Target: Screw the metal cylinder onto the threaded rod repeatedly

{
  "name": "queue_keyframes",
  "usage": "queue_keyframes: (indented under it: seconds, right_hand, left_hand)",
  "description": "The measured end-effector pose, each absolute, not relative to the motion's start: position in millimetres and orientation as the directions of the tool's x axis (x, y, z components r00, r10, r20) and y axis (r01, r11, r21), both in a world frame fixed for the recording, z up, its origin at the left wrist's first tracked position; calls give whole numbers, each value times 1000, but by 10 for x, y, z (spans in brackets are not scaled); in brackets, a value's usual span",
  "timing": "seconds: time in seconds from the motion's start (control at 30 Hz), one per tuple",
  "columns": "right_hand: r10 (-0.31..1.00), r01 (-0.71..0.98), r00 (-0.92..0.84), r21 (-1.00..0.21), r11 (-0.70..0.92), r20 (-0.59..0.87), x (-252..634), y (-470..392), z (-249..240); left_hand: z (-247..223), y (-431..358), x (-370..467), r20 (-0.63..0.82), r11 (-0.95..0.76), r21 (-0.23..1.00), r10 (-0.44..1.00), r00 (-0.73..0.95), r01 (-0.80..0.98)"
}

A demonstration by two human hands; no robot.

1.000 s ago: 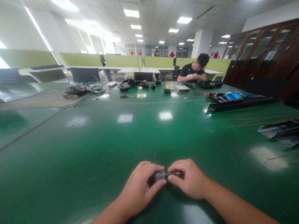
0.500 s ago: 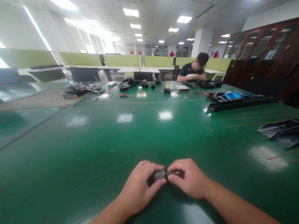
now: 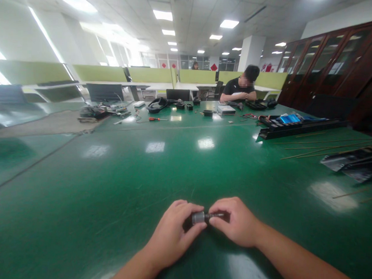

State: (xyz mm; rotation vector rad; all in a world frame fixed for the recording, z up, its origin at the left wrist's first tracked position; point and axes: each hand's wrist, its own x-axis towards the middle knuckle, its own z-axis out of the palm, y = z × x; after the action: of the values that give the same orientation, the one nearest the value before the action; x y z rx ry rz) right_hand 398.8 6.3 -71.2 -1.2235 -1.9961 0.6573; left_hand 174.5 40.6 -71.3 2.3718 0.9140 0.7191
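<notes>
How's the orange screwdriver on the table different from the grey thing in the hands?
The screwdriver has an orange handle; the grey thing has a grey, chunky end. The screwdriver lies on the table; the left hand grips the grey thing. Both are thinner towards the right.

The green table (image 3: 135, 166) carries a red screwdriver (image 3: 154, 119), a headset-like black thing (image 3: 157, 105), small black boxes (image 3: 208, 113), a pale box (image 3: 226, 110), black rails (image 3: 300, 127), thin rods (image 3: 315, 153) and a beige sheet (image 3: 51, 123).
</notes>
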Motion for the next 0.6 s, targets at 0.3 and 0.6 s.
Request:
queue_keyframes:
  seconds: [0.3, 0.6]
  right_hand:
    - [901, 566, -318, -703, 430, 296, 3992, 61, -712]
    - [898, 557, -320, -707, 436, 302, 4011, 61, -717]
  left_hand:
    - [-713, 404, 1744, 314, -665, 587, 713, 627, 462]
    - [-708, 414, 1750, 327, -668, 595, 709, 625, 447]
